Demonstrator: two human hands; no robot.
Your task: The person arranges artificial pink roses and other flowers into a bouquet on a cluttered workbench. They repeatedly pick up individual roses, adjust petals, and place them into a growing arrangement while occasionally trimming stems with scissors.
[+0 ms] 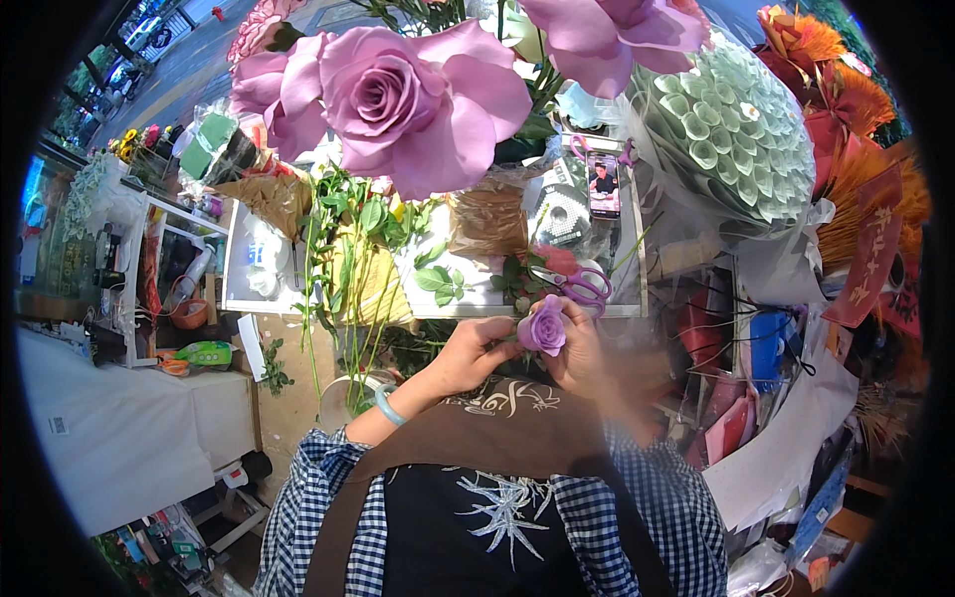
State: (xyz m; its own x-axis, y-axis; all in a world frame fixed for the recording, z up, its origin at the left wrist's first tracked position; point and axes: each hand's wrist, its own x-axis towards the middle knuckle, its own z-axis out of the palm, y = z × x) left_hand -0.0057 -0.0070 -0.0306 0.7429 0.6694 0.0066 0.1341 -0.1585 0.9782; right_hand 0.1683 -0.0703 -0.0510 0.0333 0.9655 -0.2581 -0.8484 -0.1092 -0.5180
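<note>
Flower shop — wrapped bouquet (731,139), leafy stems (370,215).

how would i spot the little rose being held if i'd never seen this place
Find the brown apron at lower middle, then look just above it. Between the left hand and right hand sits the small purple rose. It looks far smaller than the big lilac roses up top, and has petals, unlike the looped purple scissors beyond it.

- Bright sunlight falls across the white-edged tabletop (625,310).
- Outdoor paving (214,55) stretches beyond its far left corner.
- A white shelf unit (138,284) stands off its left edge.
- Tan floor (290,348) shows below its near left corner, beside a white-covered surface (119,418).
</note>
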